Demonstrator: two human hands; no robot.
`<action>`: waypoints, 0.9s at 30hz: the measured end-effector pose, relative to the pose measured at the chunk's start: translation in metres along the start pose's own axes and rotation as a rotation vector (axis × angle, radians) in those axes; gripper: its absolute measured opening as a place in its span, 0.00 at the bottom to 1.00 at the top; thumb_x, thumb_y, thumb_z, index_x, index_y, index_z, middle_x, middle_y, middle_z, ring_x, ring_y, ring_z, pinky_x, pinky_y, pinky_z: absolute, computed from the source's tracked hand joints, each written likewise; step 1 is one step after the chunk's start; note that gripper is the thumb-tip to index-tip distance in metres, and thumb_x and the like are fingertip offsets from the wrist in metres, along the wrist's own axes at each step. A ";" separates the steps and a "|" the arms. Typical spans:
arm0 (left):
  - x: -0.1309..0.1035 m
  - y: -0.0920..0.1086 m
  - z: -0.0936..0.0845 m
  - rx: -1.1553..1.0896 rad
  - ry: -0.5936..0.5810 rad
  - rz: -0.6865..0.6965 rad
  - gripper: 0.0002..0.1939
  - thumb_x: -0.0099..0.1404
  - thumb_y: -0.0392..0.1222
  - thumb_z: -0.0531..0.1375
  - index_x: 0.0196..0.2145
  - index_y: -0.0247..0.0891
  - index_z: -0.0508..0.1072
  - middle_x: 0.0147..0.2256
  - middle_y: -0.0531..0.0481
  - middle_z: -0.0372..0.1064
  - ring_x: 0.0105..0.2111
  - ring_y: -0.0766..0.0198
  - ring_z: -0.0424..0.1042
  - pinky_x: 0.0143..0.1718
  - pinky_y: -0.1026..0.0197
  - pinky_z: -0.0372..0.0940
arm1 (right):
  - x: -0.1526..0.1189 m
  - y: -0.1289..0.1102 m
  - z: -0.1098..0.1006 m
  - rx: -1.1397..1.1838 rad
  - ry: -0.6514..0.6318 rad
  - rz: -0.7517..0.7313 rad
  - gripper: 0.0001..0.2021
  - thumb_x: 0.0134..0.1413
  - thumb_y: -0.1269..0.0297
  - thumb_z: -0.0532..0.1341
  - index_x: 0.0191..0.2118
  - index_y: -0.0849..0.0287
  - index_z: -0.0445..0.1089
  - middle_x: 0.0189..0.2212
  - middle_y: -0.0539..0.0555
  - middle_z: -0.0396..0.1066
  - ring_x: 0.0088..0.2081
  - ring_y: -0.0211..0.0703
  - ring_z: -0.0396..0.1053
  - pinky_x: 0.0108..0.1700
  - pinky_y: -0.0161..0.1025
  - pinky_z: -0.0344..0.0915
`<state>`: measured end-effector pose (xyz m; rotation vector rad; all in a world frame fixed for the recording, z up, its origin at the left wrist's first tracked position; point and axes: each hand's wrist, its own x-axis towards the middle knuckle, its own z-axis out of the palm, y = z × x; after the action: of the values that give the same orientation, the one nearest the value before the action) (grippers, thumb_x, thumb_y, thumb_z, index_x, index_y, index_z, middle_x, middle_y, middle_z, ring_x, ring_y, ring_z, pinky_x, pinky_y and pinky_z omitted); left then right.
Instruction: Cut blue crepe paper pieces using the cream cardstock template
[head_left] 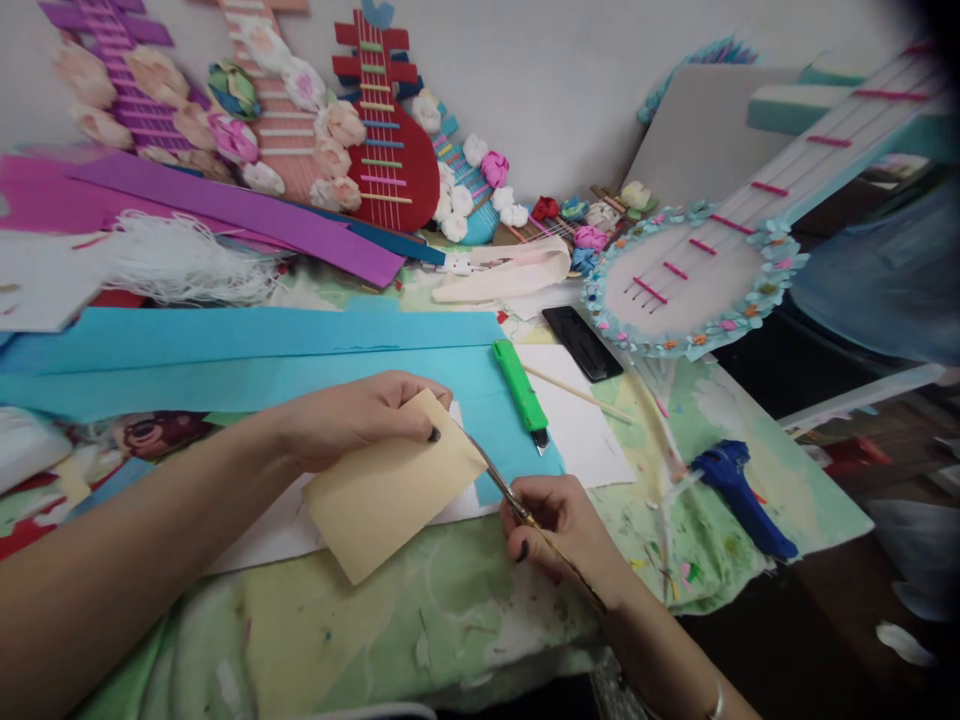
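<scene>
My left hand [375, 415] pinches a pale yellow piece of paper [394, 490] near its top corner, thumb in front and the other fingers behind. The paper is tilted above the table. In the closed fingers of my right hand [555, 530] is a slim tool [504, 487], silver toward its tip and brown-gold along the shaft; whether it is scissors seen edge-on or a brush I cannot tell. Its tip lies along the paper's right edge. Just beyond the hands, a green utility knife [520, 388] with its blade out rests on a light-blue sheet [420, 385].
A black phone [582, 343], a thin wooden stick [581, 392] and a blue glue gun [742, 495] lie to the right. Decorated model string instruments, including a red one [390, 165], lean on the wall. A flower-edged one [690, 280] stands at right. White string [187, 255] lies left.
</scene>
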<state>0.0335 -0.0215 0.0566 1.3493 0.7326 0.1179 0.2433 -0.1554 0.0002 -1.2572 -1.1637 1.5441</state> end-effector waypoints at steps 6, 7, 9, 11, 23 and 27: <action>0.000 0.002 -0.001 0.009 -0.039 0.002 0.15 0.49 0.44 0.64 0.26 0.38 0.60 0.25 0.55 0.63 0.20 0.69 0.64 0.18 0.70 0.55 | -0.001 0.001 0.001 -0.016 0.014 0.006 0.27 0.31 0.42 0.73 0.19 0.62 0.64 0.15 0.43 0.52 0.20 0.29 0.47 0.20 0.32 0.43; -0.001 0.003 -0.001 0.014 -0.043 0.001 0.15 0.49 0.45 0.64 0.27 0.38 0.60 0.25 0.55 0.63 0.21 0.68 0.65 0.18 0.70 0.55 | -0.001 0.000 0.001 -0.020 0.015 0.009 0.28 0.30 0.41 0.73 0.19 0.62 0.64 0.14 0.43 0.52 0.20 0.29 0.47 0.20 0.32 0.43; 0.000 0.002 -0.001 0.016 -0.056 0.003 0.15 0.49 0.45 0.64 0.27 0.38 0.61 0.26 0.55 0.65 0.21 0.68 0.66 0.18 0.70 0.56 | 0.000 -0.001 0.001 -0.026 0.014 0.014 0.28 0.30 0.41 0.73 0.19 0.61 0.64 0.14 0.43 0.52 0.20 0.29 0.47 0.20 0.32 0.42; 0.000 0.001 -0.002 0.010 -0.061 0.006 0.15 0.50 0.45 0.64 0.27 0.38 0.61 0.27 0.54 0.66 0.21 0.68 0.66 0.18 0.69 0.56 | 0.000 -0.001 0.001 -0.029 0.010 0.003 0.28 0.31 0.41 0.73 0.19 0.61 0.64 0.15 0.43 0.52 0.19 0.29 0.46 0.20 0.32 0.42; 0.000 -0.001 -0.003 -0.027 -0.097 0.022 0.14 0.50 0.46 0.65 0.26 0.38 0.63 0.24 0.55 0.66 0.18 0.69 0.64 0.17 0.70 0.53 | 0.000 0.000 0.001 -0.060 0.014 -0.027 0.29 0.33 0.39 0.71 0.19 0.61 0.63 0.15 0.43 0.51 0.20 0.29 0.46 0.20 0.32 0.41; 0.001 -0.003 -0.004 -0.031 -0.100 0.015 0.15 0.50 0.47 0.65 0.27 0.38 0.64 0.25 0.54 0.67 0.19 0.68 0.65 0.18 0.69 0.55 | 0.000 -0.002 0.002 -0.052 0.005 -0.031 0.29 0.33 0.39 0.71 0.19 0.62 0.62 0.16 0.43 0.51 0.20 0.29 0.45 0.20 0.33 0.42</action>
<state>0.0308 -0.0185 0.0531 1.3222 0.6345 0.0734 0.2416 -0.1549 0.0018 -1.2705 -1.2220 1.4954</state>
